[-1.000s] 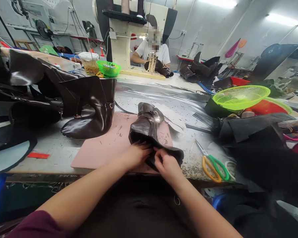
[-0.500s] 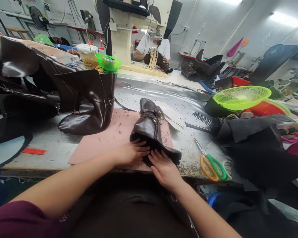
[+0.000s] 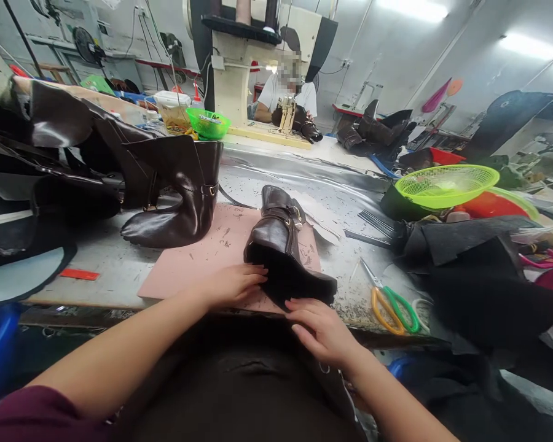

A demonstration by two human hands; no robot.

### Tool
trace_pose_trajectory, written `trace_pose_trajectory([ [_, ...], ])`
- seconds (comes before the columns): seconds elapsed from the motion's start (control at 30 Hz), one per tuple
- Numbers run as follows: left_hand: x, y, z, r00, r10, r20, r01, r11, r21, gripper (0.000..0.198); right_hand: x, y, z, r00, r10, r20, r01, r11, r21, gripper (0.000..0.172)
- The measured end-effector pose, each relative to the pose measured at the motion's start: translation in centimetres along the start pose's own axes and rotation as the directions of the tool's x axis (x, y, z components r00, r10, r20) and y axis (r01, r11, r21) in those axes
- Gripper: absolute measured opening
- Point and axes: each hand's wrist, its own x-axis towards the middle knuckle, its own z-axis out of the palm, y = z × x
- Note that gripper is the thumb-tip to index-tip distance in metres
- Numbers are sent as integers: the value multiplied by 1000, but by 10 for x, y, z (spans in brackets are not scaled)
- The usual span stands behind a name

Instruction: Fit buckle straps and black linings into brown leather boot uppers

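Buckled boot upper (image 3: 273,233) is lying over the right part of the pink board (image 3: 188,264), where I am laying the left hand (image 3: 233,285), loosely open, against the upper and poising the right hand (image 3: 321,328), half-open and empty, by the board's near edge, with scissors (image 3: 381,286) lying right of the board.

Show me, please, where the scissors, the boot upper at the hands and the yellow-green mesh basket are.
Scissors (image 3: 389,292): head view, on the green handle near the pivot.
Boot upper (image 3: 270,233): head view, on its glossy outer surface.
Yellow-green mesh basket (image 3: 442,200): head view, on its near wall.
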Motion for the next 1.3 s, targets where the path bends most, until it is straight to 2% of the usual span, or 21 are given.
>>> trace_pose_trajectory([
  [0.07,6,-1,1,998,-38,-59,39,999,15,26,14,-6,-4,995,103,-6,-103,994,18,24],
  [0.13,10,-3,-1,996,-40,-77,44,998,49,20,33,-10,0,987,146,-73,-144,989,40,19],
  [0.27,14,-9,-9,993,116,-3,-113,974,195,17,62,-7,22,950,185,-251,-156,979,129,17],
  [0.4,20,-9,-15,976,207,68,-218,931,294,13,66,1,39,921,276,-274,-240,958,157,14],
  [0.47,28,-8,-16,977,203,61,-212,928,306,14,64,3,42,924,285,-256,-257,957,137,19],
  [0.57,38,-8,-16,991,136,-7,-126,935,333,15,63,5,44,918,287,-275,-270,958,99,32],
  [0.63,40,-11,-16,994,96,-47,-75,939,335,15,63,5,45,910,273,-312,-251,962,111,30],
  [0.7,37,-15,-16,994,101,-40,-83,944,320,14,63,6,44,910,250,-331,-215,967,140,23],
  [0.83,20,-20,-18,982,185,24,-185,944,272,14,60,5,39,936,202,-288,-143,966,213,20],
  [0.93,12,-21,-21,972,226,64,-235,942,241,16,58,6,36,940,211,-269,-147,959,241,23],
  [1.0,10,-22,-21,968,235,93,-251,940,232,16,58,5,34,956,202,-212,-169,972,166,33],
  [1.07,10,-24,-21,965,240,110,-260,936,237,15,58,4,32,981,172,-86,-167,984,64,42],
  [1.13,11,-26,-20,964,242,112,-263,932,249,15,57,3,29,989,146,31,-146,989,3,44],
  [1.3,9,-26,-17,975,195,103,-215,942,258,28,53,0,25,991,88,98,-82,995,-61,45],
])
